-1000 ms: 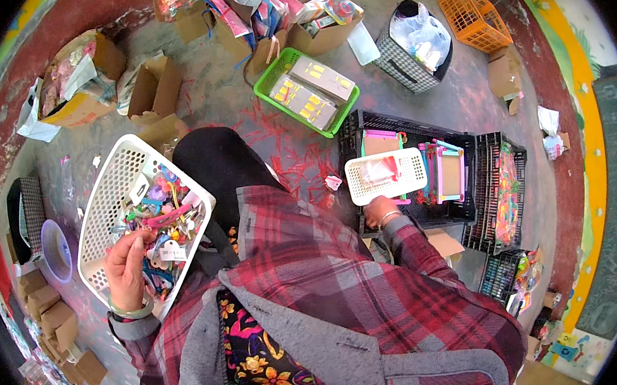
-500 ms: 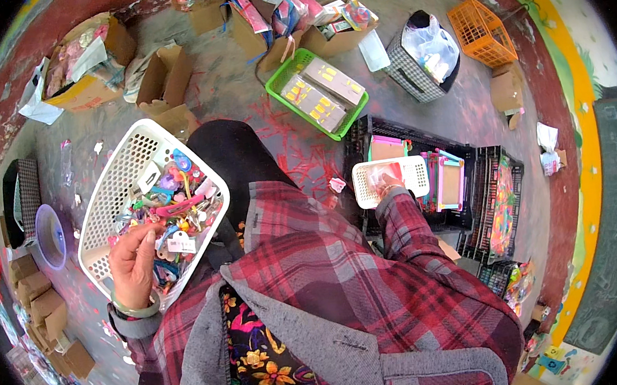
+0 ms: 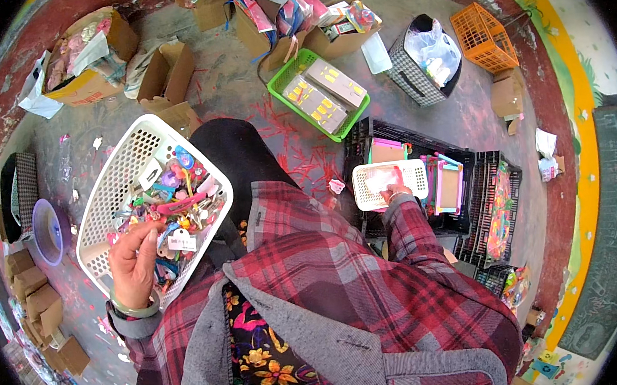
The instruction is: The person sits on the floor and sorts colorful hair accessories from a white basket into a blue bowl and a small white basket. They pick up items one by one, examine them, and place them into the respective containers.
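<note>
A large white perforated basket leans at my left, beside my dark-trousered knee. It holds a jumble of small colourful trinkets. My left hand is over its near side, thumb and fingertips closed in a pinch; what lies between them is too small to name. Close to those fingertips is a white tag. On the right, my right hand reaches the near rim of a small white basket. Its bunched fingers touch the near edge of a clear packet with red and white in it.
Black crates stand under and beside the small basket, holding colourful frames and packets. Ahead lies a green basket of grey boxes. Cardboard boxes, an orange crate, a checked bin and a purple tub stand around.
My right hand has drawn back toward the near rim of the small basket, uncovering more of the packet. My left hand keeps its pinch over the large basket.
</note>
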A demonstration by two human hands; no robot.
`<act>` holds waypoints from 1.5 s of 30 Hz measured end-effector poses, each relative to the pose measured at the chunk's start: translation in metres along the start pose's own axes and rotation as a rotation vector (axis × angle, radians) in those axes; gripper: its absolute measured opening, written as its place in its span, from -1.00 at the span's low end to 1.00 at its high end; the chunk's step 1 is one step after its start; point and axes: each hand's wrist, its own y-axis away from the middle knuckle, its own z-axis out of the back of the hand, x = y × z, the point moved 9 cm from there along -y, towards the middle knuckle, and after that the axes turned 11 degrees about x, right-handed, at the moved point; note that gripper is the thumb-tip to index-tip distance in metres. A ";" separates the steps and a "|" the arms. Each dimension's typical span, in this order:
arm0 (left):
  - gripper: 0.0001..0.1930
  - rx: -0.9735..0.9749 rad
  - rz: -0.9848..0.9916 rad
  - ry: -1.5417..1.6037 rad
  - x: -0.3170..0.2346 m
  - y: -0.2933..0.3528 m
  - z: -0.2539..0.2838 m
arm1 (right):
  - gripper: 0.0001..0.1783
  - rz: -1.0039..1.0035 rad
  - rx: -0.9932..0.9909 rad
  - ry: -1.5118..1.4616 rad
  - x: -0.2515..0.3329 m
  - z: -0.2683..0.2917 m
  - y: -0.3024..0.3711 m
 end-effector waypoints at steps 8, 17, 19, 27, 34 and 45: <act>-0.82 0.012 -0.007 -0.014 -0.007 -0.002 -0.003 | -0.86 -0.005 -0.021 0.213 0.021 0.014 0.012; -0.83 0.017 0.007 -0.003 -0.003 -0.001 -0.002 | -0.83 0.145 0.106 0.045 0.039 -0.005 0.028; -0.84 0.013 -0.001 -0.014 -0.006 -0.001 -0.002 | -0.76 0.204 0.258 -0.055 0.047 -0.020 0.040; -0.86 -0.037 -0.113 -0.046 -0.018 0.002 0.002 | -0.79 0.378 0.735 0.270 0.123 -0.211 0.206; -0.84 -0.097 -0.131 0.154 -0.021 0.006 0.011 | -0.92 0.501 1.342 0.469 0.124 -0.401 0.413; -0.77 -0.193 -0.070 0.747 -0.010 0.015 0.019 | -0.85 0.539 1.730 0.942 -0.017 -0.470 0.543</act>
